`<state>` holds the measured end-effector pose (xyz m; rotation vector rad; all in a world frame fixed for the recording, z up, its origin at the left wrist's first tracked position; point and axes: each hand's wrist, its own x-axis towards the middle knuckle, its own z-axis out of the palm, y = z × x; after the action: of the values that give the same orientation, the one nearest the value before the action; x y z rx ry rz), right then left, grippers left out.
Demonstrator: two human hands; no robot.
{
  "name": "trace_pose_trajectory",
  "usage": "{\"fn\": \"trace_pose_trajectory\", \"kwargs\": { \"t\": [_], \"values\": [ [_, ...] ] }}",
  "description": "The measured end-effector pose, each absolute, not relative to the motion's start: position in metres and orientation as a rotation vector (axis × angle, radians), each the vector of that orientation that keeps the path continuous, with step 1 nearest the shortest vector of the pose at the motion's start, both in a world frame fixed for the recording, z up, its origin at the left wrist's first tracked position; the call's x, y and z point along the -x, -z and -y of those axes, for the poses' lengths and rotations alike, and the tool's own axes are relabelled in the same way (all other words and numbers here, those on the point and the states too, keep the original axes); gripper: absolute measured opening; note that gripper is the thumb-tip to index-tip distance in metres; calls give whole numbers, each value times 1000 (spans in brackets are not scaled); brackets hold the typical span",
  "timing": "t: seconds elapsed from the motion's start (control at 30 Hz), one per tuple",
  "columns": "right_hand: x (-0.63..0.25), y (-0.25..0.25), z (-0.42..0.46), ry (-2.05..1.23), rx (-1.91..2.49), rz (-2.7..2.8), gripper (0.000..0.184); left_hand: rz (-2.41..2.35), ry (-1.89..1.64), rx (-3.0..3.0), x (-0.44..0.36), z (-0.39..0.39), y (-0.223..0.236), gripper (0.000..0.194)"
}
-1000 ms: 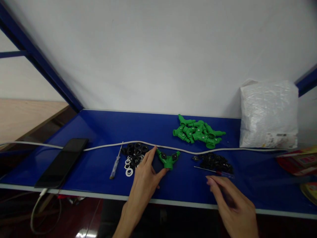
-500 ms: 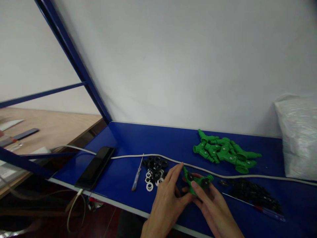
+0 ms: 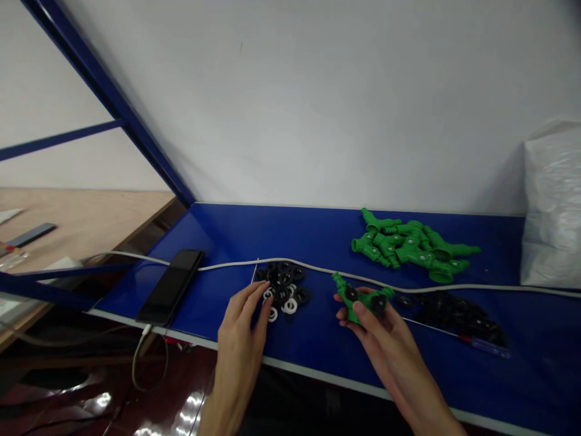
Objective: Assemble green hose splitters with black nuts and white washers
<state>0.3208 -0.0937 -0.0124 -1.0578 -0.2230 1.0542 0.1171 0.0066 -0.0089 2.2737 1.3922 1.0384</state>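
In my right hand (image 3: 381,327), held over the front half of the table, is a green plastic Y-shaped hose connector (image 3: 358,306) with two black knobs on it. My fingers and thumb wrap round its body. My left hand (image 3: 245,327) is at the near left edge of a loose pile of black rubber rings (image 3: 284,277) and white washers (image 3: 289,305). Its thumb and fingers are apart, with nothing seen between them. A slim screwdriver (image 3: 255,271) lies just behind the left hand, its handle mostly hidden by the fingers.
More green connectors (image 3: 413,245) lie heaped near the wall. Small black parts (image 3: 463,318) are piled at the right beside a second screwdriver (image 3: 485,346). A white cable (image 3: 318,268) crosses the blue table (image 3: 245,227). A phone (image 3: 172,287) lies left; a plastic-wrapped package (image 3: 551,212) stands right.
My left hand has left the green connector and moved left to the rings and washers. My right hand still holds the connector. The whole view has shifted slightly.
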Motion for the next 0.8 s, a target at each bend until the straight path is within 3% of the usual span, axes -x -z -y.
{"fn": "trace_pose_trajectory", "kwargs": {
  "t": [0.2,0.8],
  "values": [
    [-322,12,96,-1086,1045,247,43,-1223,-931,-2344,-138,-21,13,27],
    [-320,7,97,-1097,1057,293,44,-1315,-812,-2531,-116,-27,6,21]
  ]
}}
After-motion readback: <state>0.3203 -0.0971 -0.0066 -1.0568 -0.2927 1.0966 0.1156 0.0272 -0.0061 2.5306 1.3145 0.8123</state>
